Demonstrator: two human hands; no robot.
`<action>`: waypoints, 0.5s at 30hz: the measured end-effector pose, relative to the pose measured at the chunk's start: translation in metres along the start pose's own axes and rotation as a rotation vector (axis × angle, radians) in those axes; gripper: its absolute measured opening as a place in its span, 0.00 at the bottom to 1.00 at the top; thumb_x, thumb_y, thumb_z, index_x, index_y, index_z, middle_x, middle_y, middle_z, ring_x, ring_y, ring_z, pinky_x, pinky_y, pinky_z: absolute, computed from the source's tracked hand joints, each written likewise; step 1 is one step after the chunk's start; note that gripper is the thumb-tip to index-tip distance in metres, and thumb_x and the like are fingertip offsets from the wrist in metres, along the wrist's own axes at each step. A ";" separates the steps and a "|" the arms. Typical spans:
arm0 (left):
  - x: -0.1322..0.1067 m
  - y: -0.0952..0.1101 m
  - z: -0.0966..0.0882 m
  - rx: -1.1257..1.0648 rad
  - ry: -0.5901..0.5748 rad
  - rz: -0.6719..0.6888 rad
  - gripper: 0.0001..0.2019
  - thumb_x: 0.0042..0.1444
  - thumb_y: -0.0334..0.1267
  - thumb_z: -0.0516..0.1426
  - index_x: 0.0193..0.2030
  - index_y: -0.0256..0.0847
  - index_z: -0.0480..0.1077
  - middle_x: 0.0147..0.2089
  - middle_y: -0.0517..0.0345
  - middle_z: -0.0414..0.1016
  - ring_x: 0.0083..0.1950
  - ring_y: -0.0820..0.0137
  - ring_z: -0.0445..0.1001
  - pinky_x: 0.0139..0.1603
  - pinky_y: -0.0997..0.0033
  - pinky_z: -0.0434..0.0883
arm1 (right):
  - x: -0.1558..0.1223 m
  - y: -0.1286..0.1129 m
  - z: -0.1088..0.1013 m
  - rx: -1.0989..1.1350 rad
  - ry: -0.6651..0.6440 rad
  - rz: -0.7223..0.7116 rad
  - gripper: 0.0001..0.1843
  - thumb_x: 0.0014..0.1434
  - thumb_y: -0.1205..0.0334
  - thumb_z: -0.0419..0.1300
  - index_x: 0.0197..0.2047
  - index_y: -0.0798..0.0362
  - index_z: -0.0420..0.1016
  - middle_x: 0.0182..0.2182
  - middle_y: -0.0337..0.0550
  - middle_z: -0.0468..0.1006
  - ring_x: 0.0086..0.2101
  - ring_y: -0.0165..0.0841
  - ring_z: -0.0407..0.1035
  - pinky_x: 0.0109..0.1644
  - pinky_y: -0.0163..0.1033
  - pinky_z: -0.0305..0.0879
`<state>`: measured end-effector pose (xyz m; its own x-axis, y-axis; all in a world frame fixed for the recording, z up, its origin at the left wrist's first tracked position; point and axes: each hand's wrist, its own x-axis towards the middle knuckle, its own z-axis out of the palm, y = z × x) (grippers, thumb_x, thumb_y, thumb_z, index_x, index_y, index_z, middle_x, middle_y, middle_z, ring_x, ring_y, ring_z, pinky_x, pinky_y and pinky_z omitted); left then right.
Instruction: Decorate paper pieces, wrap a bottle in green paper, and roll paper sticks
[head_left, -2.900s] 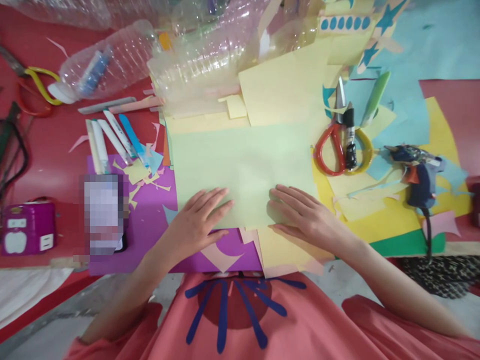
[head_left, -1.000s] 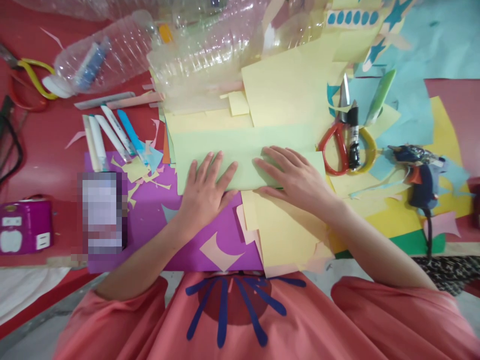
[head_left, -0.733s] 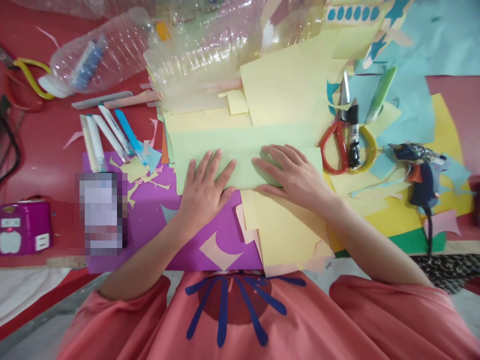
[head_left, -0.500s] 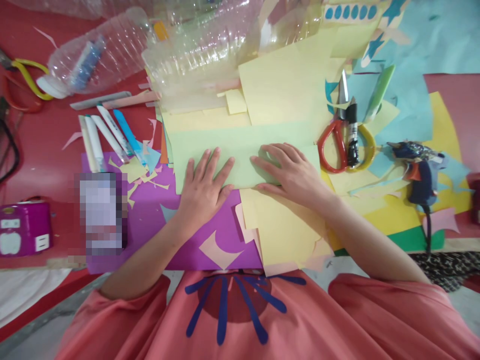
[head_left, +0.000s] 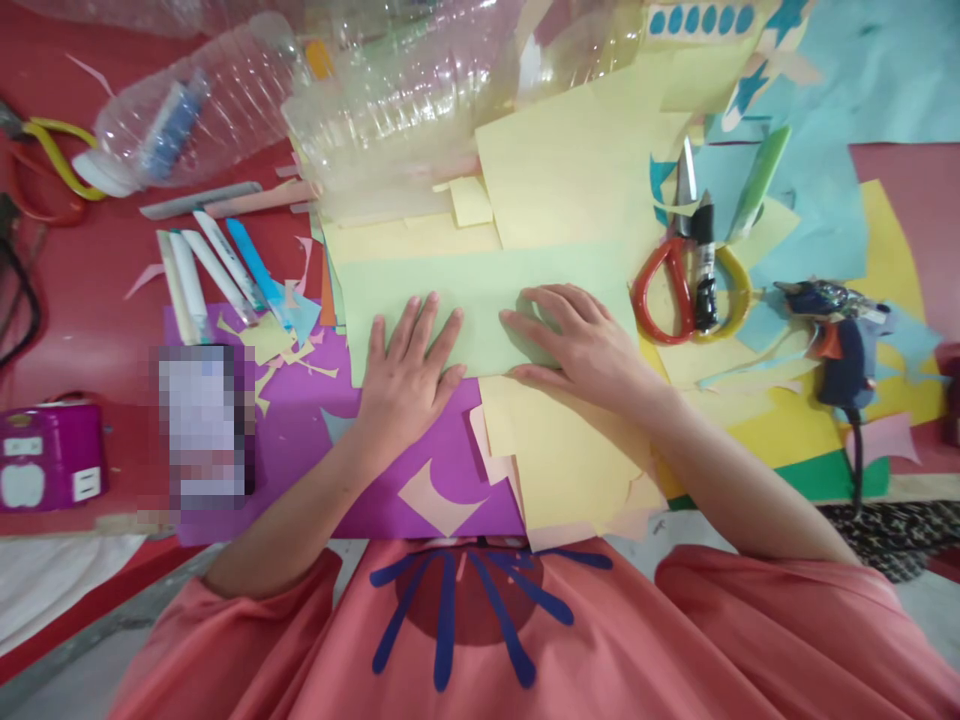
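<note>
A strip of pale green paper (head_left: 480,310) lies across the middle, in front of me. My left hand (head_left: 411,375) rests flat on its left part, with the fingers spread. On its right part lies my right hand (head_left: 581,345), fingers stretched out and pointing left. Neither hand grips anything. Pale yellow sheets (head_left: 577,460) lie under and below the right hand. Purple paper (head_left: 300,420) spreads under the left wrist, with a cut peach-coloured scrap (head_left: 442,500) on it.
Scissors (head_left: 664,290) with a black pen on them lie at right, near a glue gun (head_left: 847,360). Clear plastic bottles (head_left: 202,105) lie at the back. Several markers (head_left: 217,260), a phone (head_left: 202,425) and a purple box (head_left: 52,455) are at left.
</note>
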<state>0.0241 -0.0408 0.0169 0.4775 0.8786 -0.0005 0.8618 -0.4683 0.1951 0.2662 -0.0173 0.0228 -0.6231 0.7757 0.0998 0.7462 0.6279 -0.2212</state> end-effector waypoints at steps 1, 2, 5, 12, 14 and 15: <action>0.000 0.000 0.000 0.006 -0.004 -0.001 0.28 0.69 0.47 0.39 0.70 0.37 0.53 0.72 0.36 0.51 0.73 0.48 0.52 0.67 0.34 0.53 | 0.000 0.000 0.000 -0.001 0.001 0.002 0.34 0.64 0.39 0.45 0.61 0.54 0.67 0.57 0.57 0.70 0.58 0.48 0.62 0.61 0.56 0.62; 0.000 0.000 0.000 0.010 -0.007 -0.002 0.28 0.69 0.47 0.39 0.70 0.37 0.53 0.72 0.36 0.51 0.73 0.48 0.52 0.67 0.34 0.54 | 0.000 0.000 0.000 -0.006 0.007 0.000 0.33 0.64 0.39 0.45 0.61 0.53 0.67 0.57 0.57 0.70 0.58 0.47 0.62 0.61 0.56 0.62; 0.000 0.000 0.000 0.011 -0.018 -0.010 0.28 0.69 0.47 0.39 0.71 0.38 0.52 0.72 0.37 0.51 0.73 0.49 0.51 0.68 0.35 0.53 | -0.001 0.000 0.000 -0.033 0.037 -0.016 0.33 0.64 0.40 0.46 0.60 0.54 0.68 0.56 0.57 0.71 0.57 0.46 0.63 0.61 0.53 0.63; 0.001 0.001 0.001 -0.005 -0.012 -0.012 0.28 0.69 0.47 0.39 0.71 0.37 0.53 0.72 0.37 0.50 0.73 0.49 0.52 0.67 0.33 0.53 | -0.001 0.000 0.000 -0.026 0.024 -0.003 0.32 0.64 0.39 0.46 0.61 0.53 0.67 0.57 0.55 0.71 0.57 0.46 0.63 0.61 0.54 0.63; 0.001 0.001 0.001 0.002 -0.007 -0.011 0.27 0.69 0.47 0.40 0.71 0.37 0.53 0.72 0.37 0.51 0.73 0.49 0.52 0.67 0.34 0.54 | 0.000 0.000 0.000 -0.019 0.013 0.003 0.32 0.64 0.39 0.46 0.61 0.52 0.67 0.57 0.55 0.70 0.58 0.46 0.62 0.61 0.54 0.62; 0.001 0.001 0.000 0.010 -0.004 -0.011 0.27 0.69 0.47 0.40 0.71 0.37 0.53 0.72 0.37 0.51 0.73 0.49 0.52 0.67 0.34 0.54 | 0.000 -0.001 0.000 -0.016 0.007 0.005 0.32 0.65 0.40 0.46 0.61 0.52 0.67 0.57 0.55 0.70 0.58 0.46 0.62 0.61 0.54 0.62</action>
<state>0.0257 -0.0404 0.0169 0.4684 0.8835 -0.0066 0.8687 -0.4592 0.1857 0.2661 -0.0179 0.0232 -0.6178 0.7792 0.1057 0.7530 0.6250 -0.2060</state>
